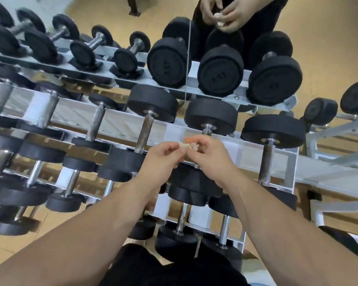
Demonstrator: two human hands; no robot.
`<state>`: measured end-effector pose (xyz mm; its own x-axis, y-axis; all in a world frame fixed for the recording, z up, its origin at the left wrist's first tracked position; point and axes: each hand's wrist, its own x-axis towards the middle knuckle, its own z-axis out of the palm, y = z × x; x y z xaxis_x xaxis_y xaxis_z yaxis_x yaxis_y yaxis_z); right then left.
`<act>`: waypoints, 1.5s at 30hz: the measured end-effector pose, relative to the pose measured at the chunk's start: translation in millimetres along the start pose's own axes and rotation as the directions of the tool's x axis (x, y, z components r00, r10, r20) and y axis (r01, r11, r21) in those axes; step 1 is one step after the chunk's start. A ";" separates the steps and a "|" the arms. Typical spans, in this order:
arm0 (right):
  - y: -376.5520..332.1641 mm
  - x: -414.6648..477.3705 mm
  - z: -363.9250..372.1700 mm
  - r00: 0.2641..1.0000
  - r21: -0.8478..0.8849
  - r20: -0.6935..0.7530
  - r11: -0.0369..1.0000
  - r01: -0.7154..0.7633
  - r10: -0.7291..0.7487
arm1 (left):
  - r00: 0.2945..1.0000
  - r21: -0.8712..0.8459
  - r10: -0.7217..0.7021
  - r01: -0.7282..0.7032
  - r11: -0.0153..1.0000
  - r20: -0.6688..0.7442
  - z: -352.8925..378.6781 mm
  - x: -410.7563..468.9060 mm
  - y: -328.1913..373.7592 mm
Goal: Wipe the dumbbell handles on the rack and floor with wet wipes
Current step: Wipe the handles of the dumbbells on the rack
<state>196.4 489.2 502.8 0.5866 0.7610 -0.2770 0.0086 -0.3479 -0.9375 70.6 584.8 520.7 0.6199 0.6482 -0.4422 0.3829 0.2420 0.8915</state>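
Observation:
A small crumpled, soiled wet wipe (188,145) is pinched between my left hand (160,159) and my right hand (210,156), held above the top shelf of the white dumbbell rack (285,150). Black dumbbells lie across the shelves with their metal handles facing up. A rusty handle (145,132) sits just left of my hands, and another rusty handle (267,162) is to the right. The handle (207,130) directly behind my hands is mostly hidden by them.
A wall mirror (187,58) behind the rack reflects the dumbbells and my hands with the wipe. Smaller dumbbells (94,124) fill the shelves to the left. Another rack (339,129) stands at the right. The floor (329,27) is tan.

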 end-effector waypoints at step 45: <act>-22.6 125.9 154.6 0.882 0.024 -0.330 0.936 -0.350 0.338 | 0.991 0.559 0.058 0.018 0.829 -0.119 -161.2 116.3 -46.3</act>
<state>144.9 677.5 456.5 0.7870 0.3728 -0.4915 -0.2167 -0.5790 -0.7860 14.6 765.4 443.8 0.5554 0.7424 -0.3748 0.7116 -0.1910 0.6761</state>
